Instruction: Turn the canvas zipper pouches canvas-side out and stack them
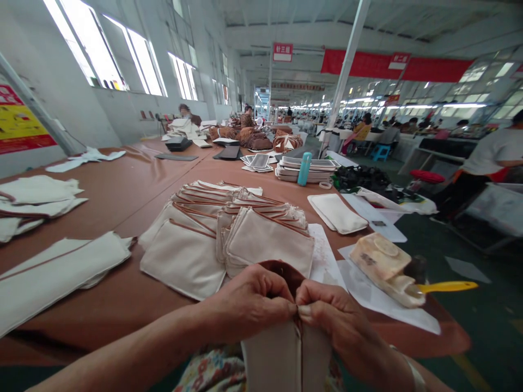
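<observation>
My left hand (249,305) and my right hand (333,321) meet at the near table edge, both pinched shut on the top of a cream fabric pouch (286,354) with a brown lining. The pouch hangs down between the hands toward my lap. Just beyond my hands lie overlapping stacks of cream zip pouches (229,234) with brown trim.
A long brown table (122,190) carries more cream pieces at left (53,272), a single pouch (337,213), a teal bottle (304,169), and a worn block with a yellow-handled tool (392,269) on paper. Other people work at tables farther off.
</observation>
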The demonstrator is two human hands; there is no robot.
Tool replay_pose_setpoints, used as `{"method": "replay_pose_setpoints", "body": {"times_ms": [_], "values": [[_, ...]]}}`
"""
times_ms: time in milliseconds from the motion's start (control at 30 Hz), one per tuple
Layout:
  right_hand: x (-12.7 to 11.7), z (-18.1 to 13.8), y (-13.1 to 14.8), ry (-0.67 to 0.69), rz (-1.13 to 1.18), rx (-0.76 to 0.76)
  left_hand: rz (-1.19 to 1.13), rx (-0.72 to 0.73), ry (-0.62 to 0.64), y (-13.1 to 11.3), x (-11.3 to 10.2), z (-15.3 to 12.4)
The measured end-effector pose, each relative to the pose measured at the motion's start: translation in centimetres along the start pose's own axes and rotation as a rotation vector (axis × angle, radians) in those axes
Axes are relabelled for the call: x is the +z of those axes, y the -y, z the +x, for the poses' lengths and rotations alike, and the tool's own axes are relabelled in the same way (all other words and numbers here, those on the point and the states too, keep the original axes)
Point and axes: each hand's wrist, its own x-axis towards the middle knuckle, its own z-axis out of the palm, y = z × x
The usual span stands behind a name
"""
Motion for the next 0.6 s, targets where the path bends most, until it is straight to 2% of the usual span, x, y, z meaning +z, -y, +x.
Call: {"method": "replay_pose_setpoints", "body": {"times_ms": [167, 300, 467, 600], "values": [[0.0, -0.2, -1.1, -0.012, 0.081, -0.026, 0.011, -0.034, -0.047, -0.1, 0.6, 0.3], [-0.4, -0.1, -1.9, 0.051, 0.138, -0.009, -0.034, -0.001, -0.068, 0.1, 0.7, 0.6], [-1.0, -0.1, -1.3, 0.058, -0.089, -0.102, 0.079, 0.061, -0.078, -0.3, 0.6, 0.6], [-1.1, 0.0, -0.9, 0.03, -0.211, -0.064, 0.125, 0.012, -0.035, -0.6, 0.1, 0.4]]}}
